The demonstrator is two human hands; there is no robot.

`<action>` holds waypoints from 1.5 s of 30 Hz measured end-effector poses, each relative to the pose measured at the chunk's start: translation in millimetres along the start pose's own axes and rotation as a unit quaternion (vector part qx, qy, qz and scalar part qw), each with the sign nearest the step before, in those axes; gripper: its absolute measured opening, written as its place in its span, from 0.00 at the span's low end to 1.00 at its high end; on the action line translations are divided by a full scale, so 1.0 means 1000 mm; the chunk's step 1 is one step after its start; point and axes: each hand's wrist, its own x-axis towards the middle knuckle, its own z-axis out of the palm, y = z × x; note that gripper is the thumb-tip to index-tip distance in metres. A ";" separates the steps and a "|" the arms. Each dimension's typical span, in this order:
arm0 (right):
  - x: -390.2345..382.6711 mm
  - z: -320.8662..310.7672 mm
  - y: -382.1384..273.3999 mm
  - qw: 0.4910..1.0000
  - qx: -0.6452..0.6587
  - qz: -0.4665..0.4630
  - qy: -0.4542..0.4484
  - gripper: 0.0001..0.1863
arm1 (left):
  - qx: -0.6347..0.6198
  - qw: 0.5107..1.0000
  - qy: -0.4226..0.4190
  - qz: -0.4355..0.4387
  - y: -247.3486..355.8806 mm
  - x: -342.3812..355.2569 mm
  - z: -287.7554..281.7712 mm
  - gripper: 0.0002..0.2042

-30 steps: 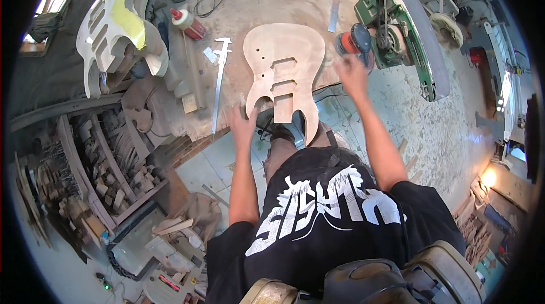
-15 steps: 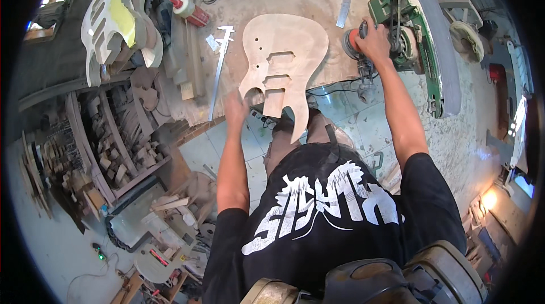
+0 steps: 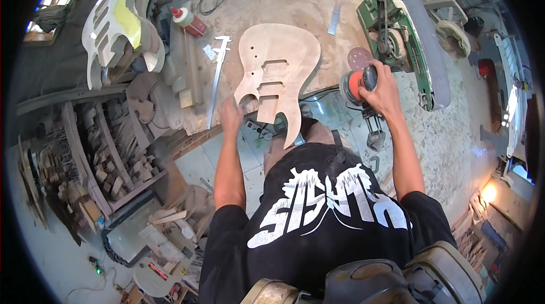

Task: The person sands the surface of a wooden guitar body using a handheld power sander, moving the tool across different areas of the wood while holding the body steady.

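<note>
A pale wooden electric-guitar body (image 3: 306,57) lies on the workbench, its horns pointing toward me over the front edge. Cut-outs and a few small holes pass through its face. My right hand (image 3: 385,92) is closed around an orange and black orbital sander (image 3: 356,85), held off to the right of the guitar body and tilted. Beside the sander, a reddish round sanding disc (image 3: 359,58) rests on the bench. My left hand (image 3: 231,115) is at the guitar body's left horn, its fingers smeared; whether it grips the wood does not show.
A steel caliper (image 3: 218,74), a glue bottle (image 3: 190,22) and wood strips lie left of the guitar body. A metal ruler (image 3: 339,0) lies at the back. A green belt sander (image 3: 392,42) stands at right. Stacked guitar bodies (image 3: 116,25) stand at far left.
My right hand has brought the orbital sander nearer to me, away from the belt sander, and tilted it. The sanding disc now shows on the bench. My left hand stays beside the horn.
</note>
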 end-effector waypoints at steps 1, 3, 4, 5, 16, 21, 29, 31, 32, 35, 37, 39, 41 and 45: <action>-0.009 0.000 -0.002 1.000 -0.003 0.002 0.000 0.36 | -0.003 1.000 -0.006 -0.005 -0.009 0.000 -0.004 0.25; -0.026 -0.004 -0.004 1.000 -0.012 0.005 -0.008 0.36 | -0.011 1.000 -0.015 -0.007 -0.023 0.001 -0.011 0.26; -0.034 -0.002 -0.001 1.000 -0.023 -0.002 -0.009 0.37 | -0.010 1.000 -0.020 0.002 -0.027 0.001 -0.017 0.26; -0.043 -0.003 0.000 1.000 -0.027 0.001 -0.008 0.37 | -0.009 1.000 -0.025 0.011 -0.031 0.002 -0.022 0.26; -0.067 0.025 -0.027 0.997 -0.048 -0.001 -0.063 0.38 | -0.018 0.995 -0.092 0.031 -0.038 0.028 -0.041 0.23; -0.041 0.046 -0.030 0.996 -0.046 -0.018 -0.074 0.37 | -0.109 0.993 0.039 -0.019 0.014 0.053 -0.011 0.23; -0.009 0.069 -0.024 0.991 -0.055 -0.061 -0.106 0.37 | 0.063 0.986 0.113 -0.101 0.057 0.060 0.038 0.24; -0.005 0.069 -0.029 0.990 -0.054 -0.075 -0.108 0.37 | 0.079 0.985 0.111 -0.103 0.057 0.059 0.038 0.24; -0.003 0.069 -0.033 0.989 -0.061 -0.073 -0.117 0.37 | 0.086 0.985 0.102 -0.105 0.057 0.060 0.038 0.25; 0.006 0.073 -0.045 0.986 -0.080 -0.073 -0.127 0.37 | 0.084 0.986 0.088 -0.111 0.066 0.061 0.032 0.25; 0.012 0.076 -0.056 0.985 -0.088 -0.074 -0.129 0.38 | 0.077 0.987 0.081 -0.114 0.067 0.060 0.029 0.25; 0.020 0.076 -0.064 0.982 -0.084 -0.073 -0.153 0.38 | 0.077 0.987 0.077 -0.118 0.067 0.061 0.029 0.24; 0.021 0.079 -0.061 0.982 -0.084 -0.080 -0.152 0.39 | 0.077 0.986 0.096 -0.112 0.063 0.060 0.034 0.23; 0.015 0.082 -0.042 0.984 -0.084 -0.095 -0.127 0.38 | 0.077 0.986 0.105 -0.104 0.062 0.061 0.035 0.21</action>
